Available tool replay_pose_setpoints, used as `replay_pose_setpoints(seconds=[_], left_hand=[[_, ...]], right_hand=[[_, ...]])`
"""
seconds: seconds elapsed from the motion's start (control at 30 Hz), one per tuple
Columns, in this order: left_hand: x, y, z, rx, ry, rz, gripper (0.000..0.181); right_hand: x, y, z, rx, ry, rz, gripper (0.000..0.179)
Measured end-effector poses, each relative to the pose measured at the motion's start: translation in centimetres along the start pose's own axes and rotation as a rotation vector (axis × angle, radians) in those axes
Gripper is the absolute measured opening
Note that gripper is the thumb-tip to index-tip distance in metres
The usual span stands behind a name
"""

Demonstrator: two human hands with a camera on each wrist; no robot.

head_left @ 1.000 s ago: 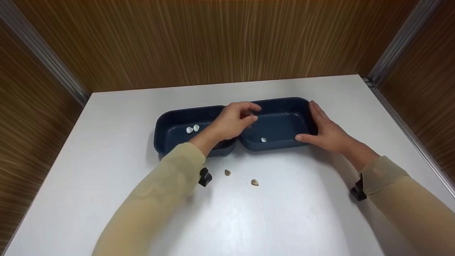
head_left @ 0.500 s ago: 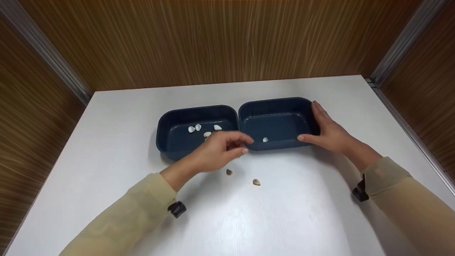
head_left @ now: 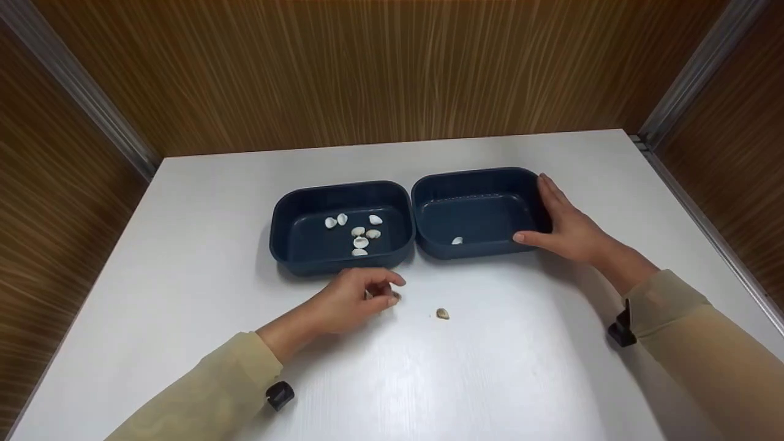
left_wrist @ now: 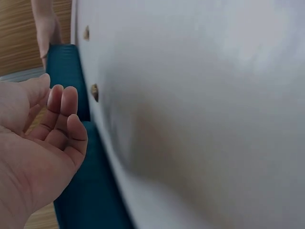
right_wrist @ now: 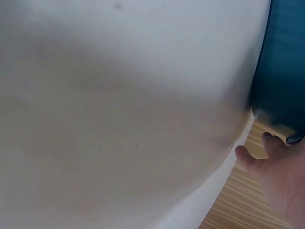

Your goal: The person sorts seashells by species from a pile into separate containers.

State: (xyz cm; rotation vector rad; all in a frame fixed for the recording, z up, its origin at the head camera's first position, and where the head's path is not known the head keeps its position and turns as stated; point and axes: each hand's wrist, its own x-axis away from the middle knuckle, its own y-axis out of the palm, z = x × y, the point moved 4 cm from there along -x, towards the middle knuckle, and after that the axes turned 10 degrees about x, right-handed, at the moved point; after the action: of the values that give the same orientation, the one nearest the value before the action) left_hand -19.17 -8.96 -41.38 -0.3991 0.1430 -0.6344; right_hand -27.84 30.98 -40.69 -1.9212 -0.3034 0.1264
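My left hand [head_left: 352, 301] hovers low over the table in front of the left box, fingers loosely bent and nothing between them. A small brownish seashell [left_wrist: 95, 92] lies on the table just beyond its fingertips; the head view shows it partly covered by them. Another brownish shell [head_left: 442, 313] lies farther right. Several whitish shells [head_left: 361, 242] are in the left dark blue box [head_left: 306, 267]. The right dark blue box [head_left: 474, 249] holds a white shell [head_left: 457, 241] near its front wall. My right hand [head_left: 569, 231] rests against that box's right end, fingers extended along the side, thumb at the front rim.
The two boxes stand side by side on a white table [head_left: 490, 367]. A wood-grain panel [head_left: 392, 73] rises behind the table, with similar panels at the left and right and metal strips in the corners.
My left hand has moved from above the gap between the boxes down and toward me, to the nearer brownish shell, uncovering more shells in the left box. The right hand has stayed in place.
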Motion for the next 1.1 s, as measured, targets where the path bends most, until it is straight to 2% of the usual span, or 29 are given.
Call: replay_pose_setpoints(seconds=[0.27,0.47,1.1], left_hand=[[-0.3,0.3,-1.8,-0.002,-0.022,-0.001,0.028],[-0.7,0.3,-2.4,-0.035,0.001,0.009,0.026],[-0.9,0.6,-2.3,-0.078,0.015,0.038,0.020]], right_hand=[[0.0,0.1,0.1,-0.017,-0.002,0.002,0.122],[0.0,0.1,0.1,-0.015,-0.002,0.003,0.122],[0.0,0.0,0.1,-0.020,-0.006,-0.003,0.120]])
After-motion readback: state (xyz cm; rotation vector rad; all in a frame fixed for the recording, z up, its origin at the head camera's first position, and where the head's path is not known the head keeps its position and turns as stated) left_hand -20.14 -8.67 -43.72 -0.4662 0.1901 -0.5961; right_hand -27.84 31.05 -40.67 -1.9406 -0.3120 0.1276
